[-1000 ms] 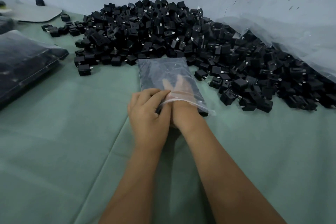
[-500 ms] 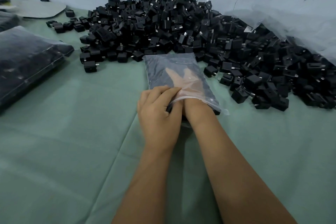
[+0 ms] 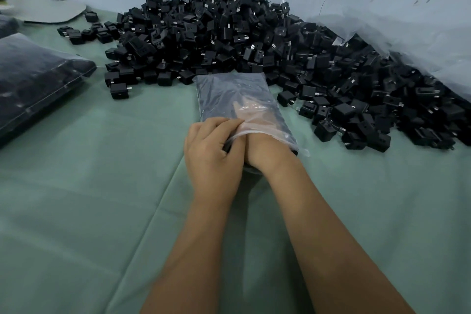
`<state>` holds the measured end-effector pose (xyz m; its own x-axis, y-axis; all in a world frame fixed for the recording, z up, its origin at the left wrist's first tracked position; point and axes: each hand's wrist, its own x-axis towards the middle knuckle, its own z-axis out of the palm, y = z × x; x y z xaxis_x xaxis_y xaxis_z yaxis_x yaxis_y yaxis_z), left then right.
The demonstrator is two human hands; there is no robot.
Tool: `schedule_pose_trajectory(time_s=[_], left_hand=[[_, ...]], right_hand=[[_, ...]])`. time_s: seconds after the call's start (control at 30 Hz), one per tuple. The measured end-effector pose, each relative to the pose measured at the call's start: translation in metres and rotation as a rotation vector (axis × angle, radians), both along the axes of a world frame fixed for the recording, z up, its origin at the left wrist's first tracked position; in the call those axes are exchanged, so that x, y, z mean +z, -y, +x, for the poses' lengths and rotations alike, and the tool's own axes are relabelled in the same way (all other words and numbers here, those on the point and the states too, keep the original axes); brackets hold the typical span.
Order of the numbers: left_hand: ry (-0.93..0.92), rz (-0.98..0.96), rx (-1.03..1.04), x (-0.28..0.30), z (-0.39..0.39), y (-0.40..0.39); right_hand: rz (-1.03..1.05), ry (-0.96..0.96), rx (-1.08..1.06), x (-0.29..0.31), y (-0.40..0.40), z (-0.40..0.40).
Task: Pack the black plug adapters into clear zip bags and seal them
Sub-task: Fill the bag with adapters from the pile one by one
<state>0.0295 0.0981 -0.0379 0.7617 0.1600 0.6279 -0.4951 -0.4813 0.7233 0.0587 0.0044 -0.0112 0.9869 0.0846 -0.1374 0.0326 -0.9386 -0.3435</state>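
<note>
On the table (image 3: 76, 211), a clear bag (image 3: 229, 92) is lying before the adapter pile (image 3: 254, 41). Left hand (image 3: 212, 158) fingers are pinching its mouth; right hand (image 3: 257, 122) is lying inside, fingers straight and apart.

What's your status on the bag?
Left hand pinching zip bag mouth. Right hand inside bag, fingers flat. Unsealed. Adapter pile close behind.

green cloth (image 3: 102, 186) | adapter heap (image 3: 254, 46) | zip bag (image 3: 229, 92) | filled bags (image 3: 33, 76)

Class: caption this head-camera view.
Left hand holds open a clear plastic zip bag; right hand reaches inside.
</note>
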Motion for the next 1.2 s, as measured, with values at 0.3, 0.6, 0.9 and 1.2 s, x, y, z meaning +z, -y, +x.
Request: schedule_pose_trajectory(time_s=[0.3, 0.6, 0.9, 1.2], left_hand=[[-0.055, -0.008, -0.017, 0.002, -0.002, 0.0], [-0.221, -0.137, -0.096, -0.005, 0.001, -0.002], [-0.301, -0.183, -0.094, -0.006, 0.003, -0.001], [-0.307, -0.197, -0.098, -0.004, 0.001, -0.001]], right_hand=[[0.159, 0.851, 0.117, -0.013, 0.017, -0.065], [0.425, 0.903, -0.651, -0.031, 0.095, -0.059], [0.126, 0.388, -0.63, -0.042, 0.106, -0.05], [0.489, 0.695, -0.801, -0.04, 0.107, -0.05]])
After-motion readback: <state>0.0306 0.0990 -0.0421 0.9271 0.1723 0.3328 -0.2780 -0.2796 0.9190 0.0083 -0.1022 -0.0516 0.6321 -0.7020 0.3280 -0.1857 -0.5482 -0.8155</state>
